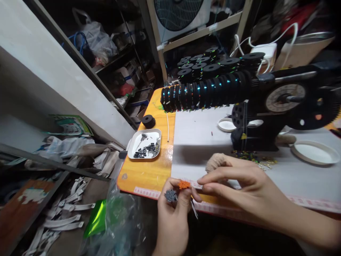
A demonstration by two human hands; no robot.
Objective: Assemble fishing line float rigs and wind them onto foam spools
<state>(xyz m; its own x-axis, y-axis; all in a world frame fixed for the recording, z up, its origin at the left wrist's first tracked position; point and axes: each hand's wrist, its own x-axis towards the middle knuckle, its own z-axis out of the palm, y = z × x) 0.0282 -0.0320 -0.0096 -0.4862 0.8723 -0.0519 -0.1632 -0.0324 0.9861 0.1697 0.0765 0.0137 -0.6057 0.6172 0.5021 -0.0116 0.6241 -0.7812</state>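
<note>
My left hand is closed around two bundles of thin strands, low at the table's front edge. One bundle shows orange ends above the thumb; the other, with dark grey ends, pokes out by the side of the palm. A thin pale strip sticks out below the fingers. Just right of it, my right hand has thumb and fingertip pinched together; anything between them is too small to make out. A beige wrap covers one finger of that hand.
A black machine arm carries a row of discs; black spools stand behind. A white tray of small dark parts lies left on the yellow table, near a black roll. White dishes and loose beads lie right.
</note>
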